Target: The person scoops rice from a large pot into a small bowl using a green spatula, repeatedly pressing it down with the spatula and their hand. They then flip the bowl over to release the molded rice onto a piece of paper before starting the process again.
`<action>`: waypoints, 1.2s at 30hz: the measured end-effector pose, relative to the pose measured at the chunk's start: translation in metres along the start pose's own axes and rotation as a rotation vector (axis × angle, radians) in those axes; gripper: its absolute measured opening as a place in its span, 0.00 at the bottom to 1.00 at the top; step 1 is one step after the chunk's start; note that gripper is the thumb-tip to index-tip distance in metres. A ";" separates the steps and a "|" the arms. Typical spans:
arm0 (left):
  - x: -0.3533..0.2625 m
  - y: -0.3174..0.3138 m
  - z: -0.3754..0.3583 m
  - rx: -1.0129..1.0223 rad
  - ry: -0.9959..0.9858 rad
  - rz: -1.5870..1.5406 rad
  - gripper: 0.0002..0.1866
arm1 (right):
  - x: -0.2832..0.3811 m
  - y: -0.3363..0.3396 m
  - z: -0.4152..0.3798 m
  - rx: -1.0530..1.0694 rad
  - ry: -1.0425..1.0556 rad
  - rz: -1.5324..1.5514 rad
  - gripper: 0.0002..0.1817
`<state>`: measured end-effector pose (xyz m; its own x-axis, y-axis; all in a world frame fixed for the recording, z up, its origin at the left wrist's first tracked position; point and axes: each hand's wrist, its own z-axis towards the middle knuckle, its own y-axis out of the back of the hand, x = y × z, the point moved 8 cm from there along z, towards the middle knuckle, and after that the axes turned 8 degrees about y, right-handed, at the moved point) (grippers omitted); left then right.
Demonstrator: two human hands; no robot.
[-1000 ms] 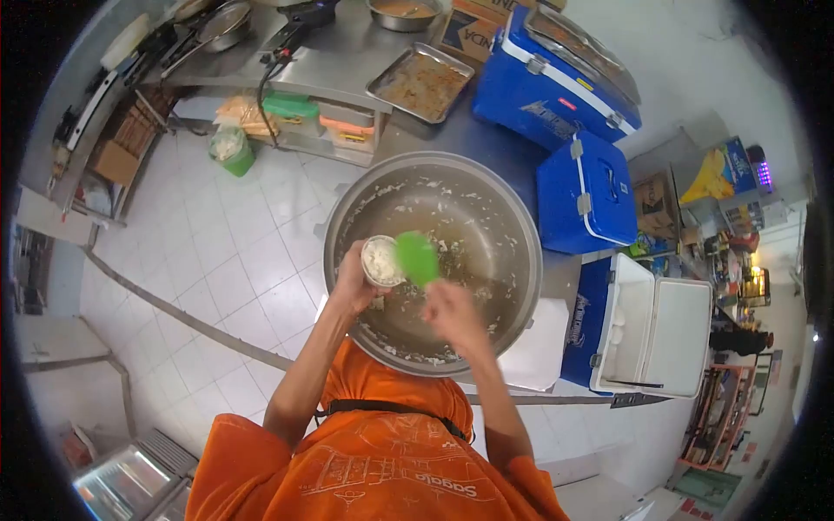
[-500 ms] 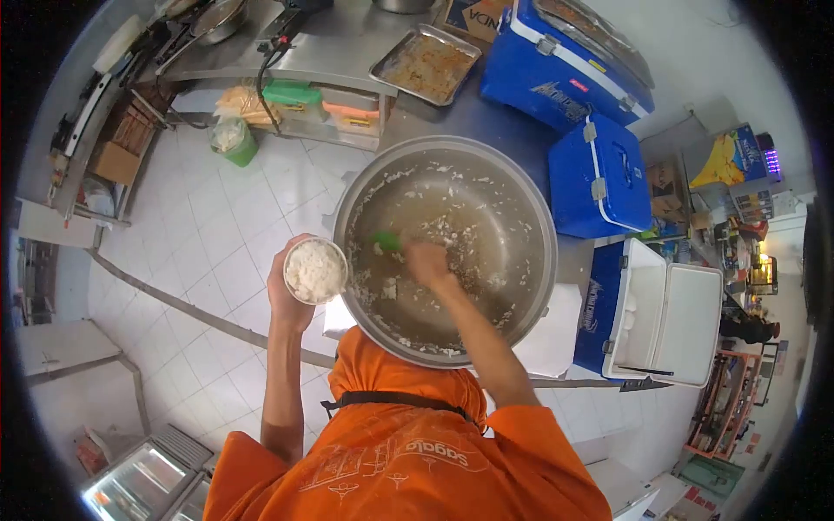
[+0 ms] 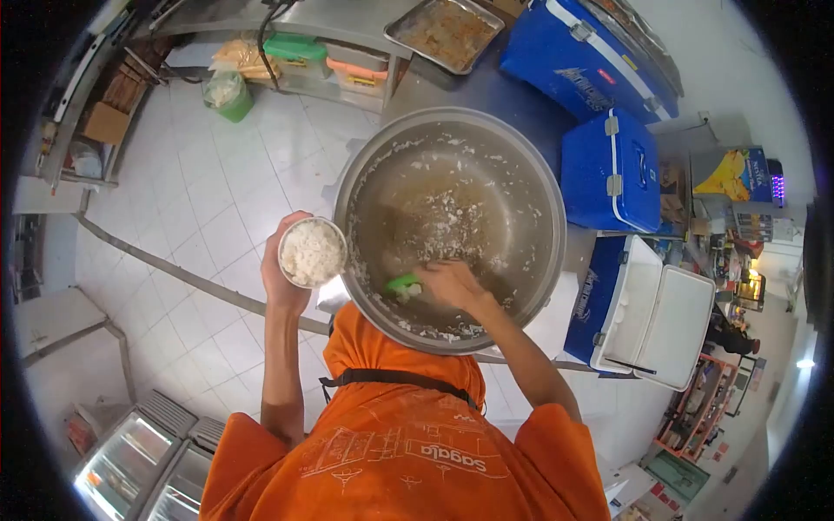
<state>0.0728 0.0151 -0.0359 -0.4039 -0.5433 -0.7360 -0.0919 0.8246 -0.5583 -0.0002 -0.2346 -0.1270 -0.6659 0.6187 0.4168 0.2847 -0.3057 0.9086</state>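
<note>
A round bowl of white rice (image 3: 312, 253) is in my left hand (image 3: 282, 269), its fingers wrapped around the outside, beside the left rim of a large metal pot (image 3: 552, 178). Inside that pot, low near the side closest to me, my right hand (image 3: 453, 284) is closed on a green spatula (image 3: 404, 283). The handle is hidden by the hand. A little rice lies at the green blade. Scattered grains (image 3: 450, 217) cling to the pot's bottom and wall.
Behind the pot, a metal tray of food (image 3: 447, 36) sits on the steel counter (image 3: 486, 97). Blue coolers (image 3: 608, 169) stand to the right, one with its white lid (image 3: 682, 326) raised. A green bin (image 3: 233, 102) stands on the tiled floor.
My right hand and the green spatula have moved toward me, down to the near side of the pot. The rice bowl stays at the left rim. The camera view has shifted slightly.
</note>
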 end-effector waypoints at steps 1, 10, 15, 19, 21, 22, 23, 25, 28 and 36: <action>-0.002 0.003 -0.004 0.003 0.000 0.016 0.19 | 0.001 0.000 -0.010 0.017 0.001 0.008 0.21; 0.003 0.018 -0.014 -0.074 0.020 0.082 0.19 | -0.001 -0.071 -0.009 0.485 -0.650 0.133 0.17; 0.001 0.024 -0.017 -0.010 0.067 0.002 0.20 | -0.012 -0.061 0.026 0.268 -0.895 0.276 0.17; 0.003 0.026 -0.022 -0.008 0.092 0.005 0.20 | -0.017 -0.033 0.059 0.285 -0.634 0.058 0.16; 0.007 0.031 -0.023 -0.025 0.118 0.000 0.20 | -0.019 -0.024 0.052 0.200 -0.548 0.167 0.16; 0.008 0.033 -0.022 -0.019 0.105 0.040 0.20 | -0.016 -0.020 0.048 0.124 -0.453 0.270 0.15; 0.007 0.034 -0.022 -0.013 0.088 0.076 0.20 | -0.024 -0.031 0.038 0.117 -0.458 0.263 0.15; 0.008 0.034 -0.021 0.034 0.085 0.041 0.20 | -0.041 -0.072 0.022 0.137 -0.391 0.474 0.15; 0.004 0.037 -0.027 0.045 0.075 -0.014 0.20 | -0.042 -0.059 0.004 0.061 -0.694 0.692 0.15; -0.003 0.053 -0.041 -0.029 -0.006 0.127 0.18 | -0.042 -0.032 0.040 -0.062 -0.747 0.253 0.13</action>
<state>0.0319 0.0666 -0.0479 -0.4084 -0.4354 -0.8023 -0.0666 0.8908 -0.4495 0.0460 -0.2221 -0.1723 0.0598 0.8407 0.5381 0.3120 -0.5278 0.7900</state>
